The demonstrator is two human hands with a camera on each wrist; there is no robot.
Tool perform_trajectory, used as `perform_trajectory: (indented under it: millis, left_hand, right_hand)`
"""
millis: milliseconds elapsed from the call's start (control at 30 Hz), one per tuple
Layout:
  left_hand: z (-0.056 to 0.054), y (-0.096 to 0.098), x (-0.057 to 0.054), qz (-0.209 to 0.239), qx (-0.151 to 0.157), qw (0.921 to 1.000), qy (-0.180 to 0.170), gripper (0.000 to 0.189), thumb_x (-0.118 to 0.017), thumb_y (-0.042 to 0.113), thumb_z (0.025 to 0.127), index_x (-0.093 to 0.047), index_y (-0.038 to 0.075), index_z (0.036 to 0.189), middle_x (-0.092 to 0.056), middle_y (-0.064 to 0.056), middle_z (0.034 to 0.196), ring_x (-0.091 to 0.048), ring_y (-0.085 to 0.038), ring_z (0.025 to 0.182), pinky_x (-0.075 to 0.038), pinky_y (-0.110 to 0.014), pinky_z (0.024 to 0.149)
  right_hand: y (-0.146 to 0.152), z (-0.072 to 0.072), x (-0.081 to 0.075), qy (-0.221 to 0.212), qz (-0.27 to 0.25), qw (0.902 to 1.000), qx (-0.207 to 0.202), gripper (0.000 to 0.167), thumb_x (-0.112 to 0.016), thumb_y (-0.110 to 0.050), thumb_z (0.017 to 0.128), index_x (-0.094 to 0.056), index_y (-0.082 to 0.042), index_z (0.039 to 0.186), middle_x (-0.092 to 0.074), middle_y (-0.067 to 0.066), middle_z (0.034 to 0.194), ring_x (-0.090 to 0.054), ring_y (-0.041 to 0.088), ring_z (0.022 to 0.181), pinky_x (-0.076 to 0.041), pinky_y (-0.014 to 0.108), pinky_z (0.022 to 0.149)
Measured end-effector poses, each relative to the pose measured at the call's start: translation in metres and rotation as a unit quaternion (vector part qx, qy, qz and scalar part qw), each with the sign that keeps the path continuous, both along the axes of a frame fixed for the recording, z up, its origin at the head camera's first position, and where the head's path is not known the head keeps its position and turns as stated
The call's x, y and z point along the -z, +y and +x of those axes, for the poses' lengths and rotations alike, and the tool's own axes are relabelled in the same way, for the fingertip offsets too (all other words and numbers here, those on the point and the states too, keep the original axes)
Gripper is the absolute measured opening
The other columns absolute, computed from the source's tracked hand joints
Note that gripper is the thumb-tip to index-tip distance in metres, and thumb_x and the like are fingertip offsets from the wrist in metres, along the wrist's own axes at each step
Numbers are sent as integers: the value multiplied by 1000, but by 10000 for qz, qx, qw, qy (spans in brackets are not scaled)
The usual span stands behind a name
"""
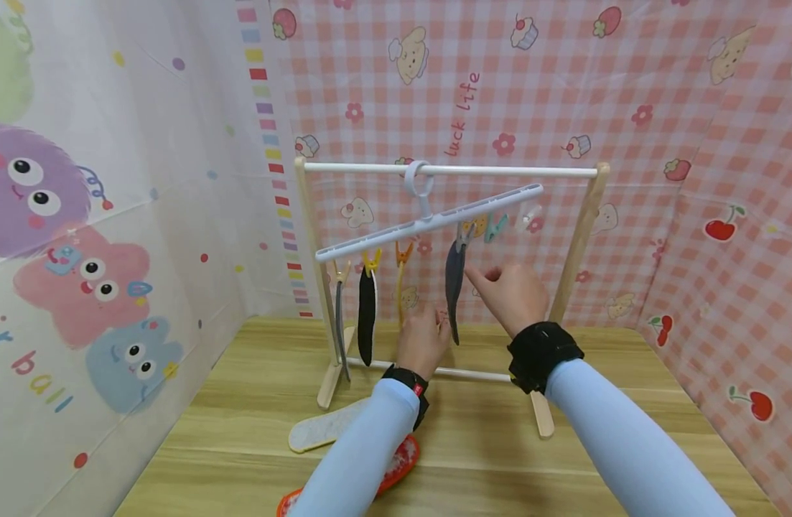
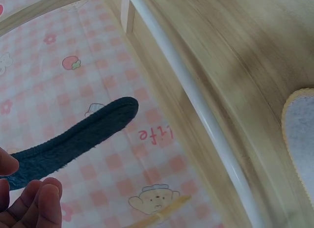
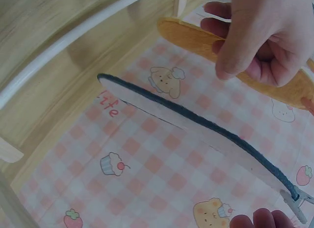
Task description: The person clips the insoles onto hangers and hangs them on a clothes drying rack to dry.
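A dark grey-blue insole (image 1: 455, 287) hangs from a grey clip (image 1: 463, 235) on the right half of a white hanger (image 1: 396, 232). Beside the insole's upper part is my right hand (image 1: 515, 294); in the right wrist view its fingertips (image 3: 262, 220) show close to the clip, pinching nothing. My left hand (image 1: 424, 341) is lower, left of this insole, with thumb and fingers loosely bent and nothing between them. In the right wrist view the left hand overlaps an orange-yellow insole (image 3: 189, 39) hanging behind it. A black insole (image 1: 366, 316) and a grey insole (image 1: 339, 323) hang further left.
The hanger tilts, right end up, on the white bar (image 1: 512, 171) of a wooden-sided rack (image 1: 579, 244). A teal clip (image 1: 495, 228) hangs near its right end. A pale insole (image 1: 324, 429) and a red insole (image 1: 402, 463) lie on the table, partly under my left sleeve.
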State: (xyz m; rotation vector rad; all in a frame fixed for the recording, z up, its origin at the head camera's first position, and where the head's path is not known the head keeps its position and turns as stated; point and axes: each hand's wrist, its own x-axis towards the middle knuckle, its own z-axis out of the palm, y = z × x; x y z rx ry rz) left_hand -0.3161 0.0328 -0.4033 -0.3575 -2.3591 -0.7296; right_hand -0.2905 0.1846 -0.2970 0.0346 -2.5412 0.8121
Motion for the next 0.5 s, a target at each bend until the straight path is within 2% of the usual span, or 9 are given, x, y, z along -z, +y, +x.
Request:
perform_trajectory:
  millis: [100,267,400,500]
  left_hand:
    - [2,-1,2,9,58,10000,5,19,-69,16,91,-55,12,78,-52,1,66,-50,-15,54,-40,-30,50]
    - [5,-4,3,-52,72,9997,-205,15,-69,15,90,-57,11,81,-54,1,64,-53,-15,54,-41,-31,50]
    - [8,-8,2,-112,88,9993,-358,22,-71,16,89,-52,12,77,-49,0,62,-51,-17,53,-39,-31,50]
    - [10,-11,2,-192,80,9991,-358,24,-72,17,89,-51,13,77,-48,1,63,-53,-18,53,-40,-32,49]
  right_hand:
    - [3,2,4,-71,67,9999,67,59,-54,-66,91,-79,-13,86,-69,4,69,-58,21,56,-40,34,49]
    - [7,7,11,-216,281,9992,181,70,-46,-74,89,-78,-12,90,-70,7,75,-59,24,62,-42,37,56]
    - [9,9,16,-306,329,9987,246,69,-47,-74,89,-77,-12,93,-70,7,77,-59,25,65,-42,39,59]
    - [10,11,19,-366,317,9985,245,66,-48,-72,90,-77,-13,91,-69,6,74,-59,24,63,-42,38,56]
